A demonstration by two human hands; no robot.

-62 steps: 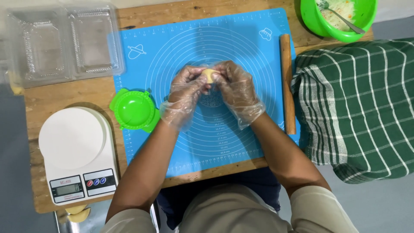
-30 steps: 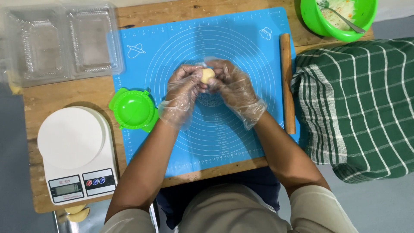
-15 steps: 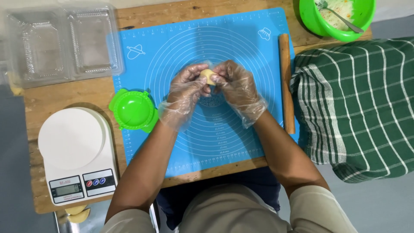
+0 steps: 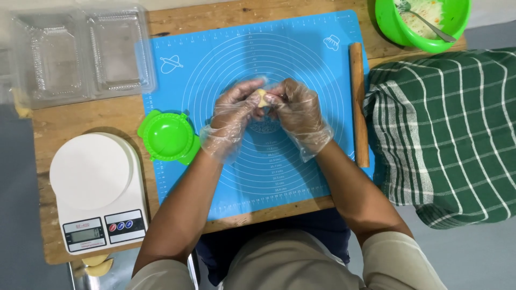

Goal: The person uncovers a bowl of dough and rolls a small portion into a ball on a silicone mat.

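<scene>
Both gloved hands, left hand (image 4: 232, 115) and right hand (image 4: 299, 110), pinching small pale-yellow dough piece (image 4: 262, 97), mostly hidden by fingers

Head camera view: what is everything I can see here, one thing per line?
Baking mat: one, blue, centre of the table.
Wooden table: one, brown, beneath everything.
Rolling pin: one, wooden, on the mat's right edge.
Round press mould: one, green, on the mat's left edge.
Kitchen scale: one, white, lower left.
Clear plastic containers: two, open, upper left.
Bowl: one, green, holding pale filling and a metal utensil, upper right.
Checked cloth: one, green and white, right.
Dough piece: one, pale yellow, between both hands.
Left hand: clear glove, on the dough.
Right hand: clear glove, on the dough.
</scene>
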